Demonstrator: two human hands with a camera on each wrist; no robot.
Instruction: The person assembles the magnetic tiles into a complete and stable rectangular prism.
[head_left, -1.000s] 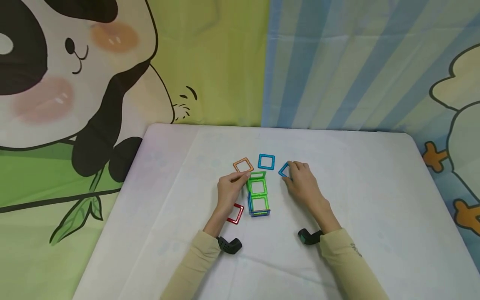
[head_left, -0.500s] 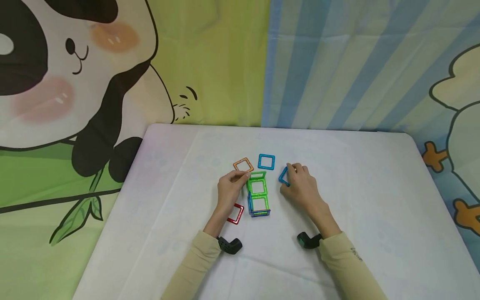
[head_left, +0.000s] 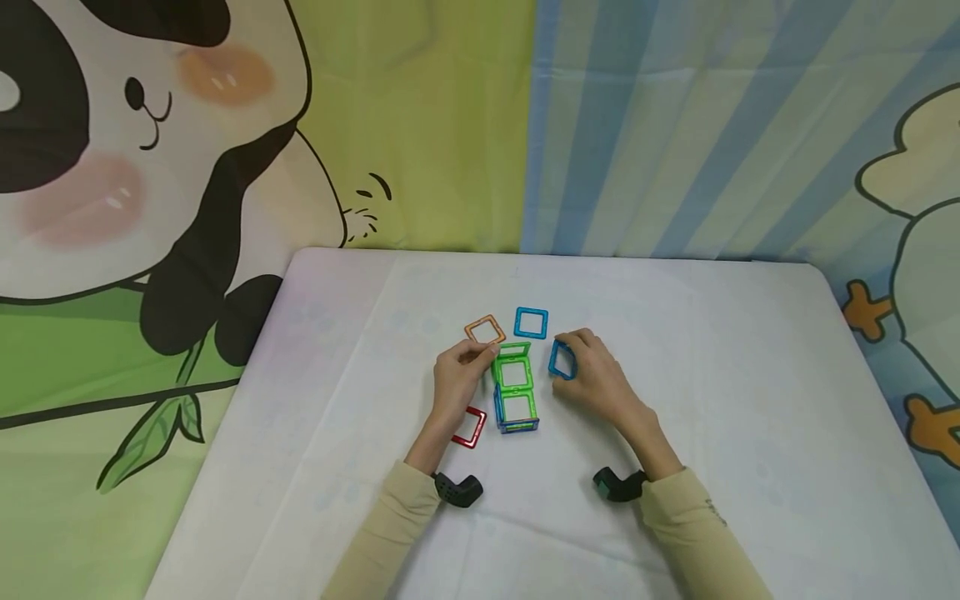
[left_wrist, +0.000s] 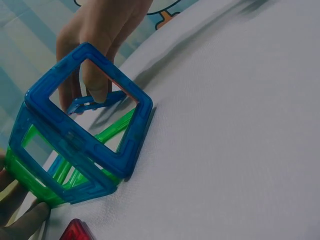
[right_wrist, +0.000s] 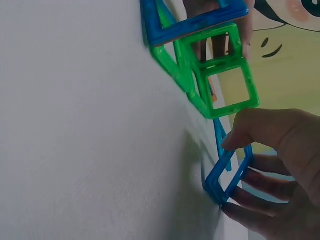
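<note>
Square magnetic tiles, open frames in shape, are joined into a structure (head_left: pixel 517 390) on the table. Two green squares lie in a row, and another green one is raised at the far end. Blue tiles (left_wrist: pixel 121 77) stand at its near end and left side. My left hand (head_left: pixel 454 383) pinches the structure's far left corner between thumb and fingers. Just right of the structure, my right hand (head_left: pixel 596 375) holds a loose blue tile (right_wrist: pixel 214 189), thumb on one edge and fingers on the opposite one. That tile is tilted up and apart from the structure.
Flat on the white table (head_left: pixel 720 350) lie an orange tile (head_left: pixel 477 322) and another blue tile (head_left: pixel 517 322), beyond the structure. A red tile (head_left: pixel 480 427) lies to its left, partly hidden by my left wrist. A printed curtain (head_left: pixel 450 125) hangs behind the table.
My right hand has moved left toward the structure, bringing the blue tile with it and turning it more upright. The left hand stays at the structure's corner.
</note>
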